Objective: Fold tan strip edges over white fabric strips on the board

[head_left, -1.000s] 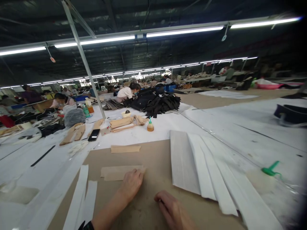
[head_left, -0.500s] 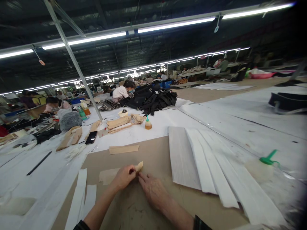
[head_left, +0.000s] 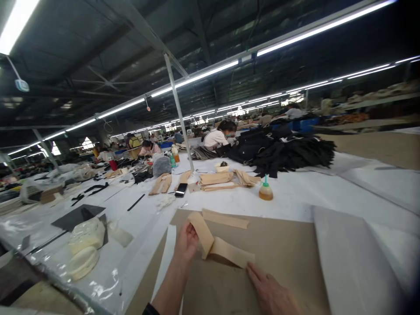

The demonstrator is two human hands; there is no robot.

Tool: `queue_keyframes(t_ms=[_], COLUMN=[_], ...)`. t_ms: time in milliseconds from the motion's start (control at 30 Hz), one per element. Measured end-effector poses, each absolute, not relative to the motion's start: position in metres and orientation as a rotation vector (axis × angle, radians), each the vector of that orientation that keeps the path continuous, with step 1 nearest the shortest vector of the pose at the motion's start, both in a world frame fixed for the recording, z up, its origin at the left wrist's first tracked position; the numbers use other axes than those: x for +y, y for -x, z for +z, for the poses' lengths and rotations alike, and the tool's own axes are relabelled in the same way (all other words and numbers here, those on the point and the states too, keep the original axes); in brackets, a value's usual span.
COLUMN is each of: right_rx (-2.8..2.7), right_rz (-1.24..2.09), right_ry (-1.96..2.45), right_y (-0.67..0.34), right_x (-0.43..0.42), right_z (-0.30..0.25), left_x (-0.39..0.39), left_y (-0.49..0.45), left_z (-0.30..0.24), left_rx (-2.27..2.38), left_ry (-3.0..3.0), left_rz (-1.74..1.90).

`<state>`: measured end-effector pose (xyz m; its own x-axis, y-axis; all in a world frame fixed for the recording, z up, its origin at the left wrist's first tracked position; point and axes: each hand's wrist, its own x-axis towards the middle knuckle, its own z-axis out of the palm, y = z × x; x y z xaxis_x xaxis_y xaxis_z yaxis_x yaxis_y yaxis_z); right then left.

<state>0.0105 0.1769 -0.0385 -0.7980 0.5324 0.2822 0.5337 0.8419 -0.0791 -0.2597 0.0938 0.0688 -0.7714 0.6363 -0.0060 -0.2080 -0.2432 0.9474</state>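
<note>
My left hand (head_left: 187, 241) is closed on one end of a beige strip (head_left: 203, 236), raised above a brown board (head_left: 226, 286). The strip folds over near its middle and runs right. Its right end is low over the board, where the fingertips of my right hand (head_left: 274, 288) touch the corner, fingers stretched out. The right thumb is hidden. Behind the held piece, a second beige strip (head_left: 226, 218) lies flat on the board.
White strips (head_left: 166, 253) lie left of my left arm, and pale sheets (head_left: 354, 253) at the right. Beyond the board are a glue bottle (head_left: 265, 191), stacked beige pieces (head_left: 216, 178), a phone (head_left: 180, 190) and a black pile (head_left: 292, 148). A co-worker (head_left: 216, 136) bends there.
My left hand has lifted one end of the beige strip, which is now unfolded between my hands. The hands are farther apart. The view has turned left.
</note>
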Motion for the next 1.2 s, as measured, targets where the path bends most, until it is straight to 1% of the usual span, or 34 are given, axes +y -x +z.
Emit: queue_keyframes(t_ms=[100,200,367,467,533,633,767,833,933,1067,1133,1200], right_rx=[-2.696,-2.692,-2.683,-2.645,-2.623,-2.598,-2.501,-2.416,-2.277,-2.177,-2.204,-2.298], right_rz=[0.019,0.017,-0.002,0.206,0.383,0.548,0.759,0.841,0.897,0.837,0.718,0.51], right_ry=[0.802,0.812,0.846,0.855,0.846,0.841,0.896,0.97,1.093,1.151,1.044,0.839], right_y=[-0.01,-0.01,-0.01,-0.01,-0.013,-0.021,-0.046,-0.065,-0.101,-0.144,-0.156,-0.161], right_x=[0.183,0.183,0.174,0.168,0.167,0.172,0.176,0.169,0.149,0.114,0.097,0.084], right_z=[-0.053,-0.055,-0.044,-0.032,-0.022,-0.007,0.01,0.018,0.028,0.025,0.014,-0.001], left_x=[0.058,0.02,-0.033,-0.049,-0.052,-0.049,-0.041,-0.035,-0.023,-0.012,-0.011,-0.014], left_y=[0.308,0.348,0.373,0.356,0.329,0.267,0.16,0.107,0.043,-0.007,-0.017,-0.018], left_z=[0.099,0.13,0.177,0.194,0.194,0.172,0.11,0.075,0.028,-0.01,-0.017,-0.016], left_rx=[1.317,1.197,1.175,1.294,1.424,1.699,2.051,2.127,2.125,2.103,2.086,2.049], left_ry=[-0.337,-0.226,-0.231,-0.371,-0.509,-0.749,-1.136,-1.355,-1.672,-1.936,-2.028,-2.101], left_rz=[2.316,2.502,2.7,2.715,2.662,2.45,1.936,1.664,1.29,0.967,0.869,0.788])
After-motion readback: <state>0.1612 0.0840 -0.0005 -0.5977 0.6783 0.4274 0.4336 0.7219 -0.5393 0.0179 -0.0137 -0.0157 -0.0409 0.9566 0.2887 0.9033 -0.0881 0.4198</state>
